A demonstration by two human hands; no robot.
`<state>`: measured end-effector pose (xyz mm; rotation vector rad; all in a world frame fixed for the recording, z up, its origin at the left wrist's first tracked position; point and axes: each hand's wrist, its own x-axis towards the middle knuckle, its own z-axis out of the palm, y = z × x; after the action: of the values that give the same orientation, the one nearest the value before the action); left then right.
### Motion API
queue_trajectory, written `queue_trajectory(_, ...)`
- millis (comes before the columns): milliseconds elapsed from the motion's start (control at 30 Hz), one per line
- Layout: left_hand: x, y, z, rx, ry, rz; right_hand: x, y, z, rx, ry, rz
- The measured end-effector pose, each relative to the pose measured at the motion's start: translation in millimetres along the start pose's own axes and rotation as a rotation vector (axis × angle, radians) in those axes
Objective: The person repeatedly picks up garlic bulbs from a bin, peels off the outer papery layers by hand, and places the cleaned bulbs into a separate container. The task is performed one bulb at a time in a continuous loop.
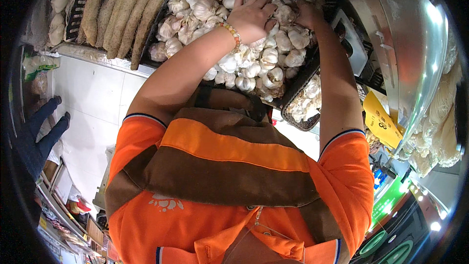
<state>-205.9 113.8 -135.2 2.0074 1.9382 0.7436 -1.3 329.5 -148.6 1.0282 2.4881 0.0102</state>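
Note:
A deep heap of white garlic bulbs fills a dark crate in front of me. My left hand, with a beaded bracelet at its wrist, lies palm down on the heap. Its fingers are bent and spread over the bulbs, and its palm is hidden. Just to its right, my right hand reaches into the shaded side of the same heap. Its fingers are beside a garlic bulb that lies between both hands. Whether either hand grips a bulb cannot be made out.
Long brown yams lie left of the garlic. A woven basket holds loose garlic pieces near my right forearm. A curved metal panel and a yellow price tag are at right. Another person's legs stand at left on pale floor tiles.

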Motion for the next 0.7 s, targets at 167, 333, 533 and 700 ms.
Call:
queue_trajectory(167, -0.6, -1.5, 1.7, -0.046, -0.004, -0.006, -9.6, 33.2, 1.0, 0.596, 0.069, -0.040)
queue_trajectory(333, 1.2, -2.0, 2.1, -0.043, -0.018, -0.006, -11.0, 59.0, -2.3, 0.976, 0.081, -0.126)
queue_trajectory(533, 0.5, -1.7, -1.8, -0.073, -0.066, 0.001, -27.1, 36.0, -46.4, 1.305, 0.024, 0.040)
queue_trajectory(700, 0.5, -1.3, -2.7, -0.068, -0.028, 0.004, -10.9, 15.9, -58.3, 1.638, 0.149, 0.212)
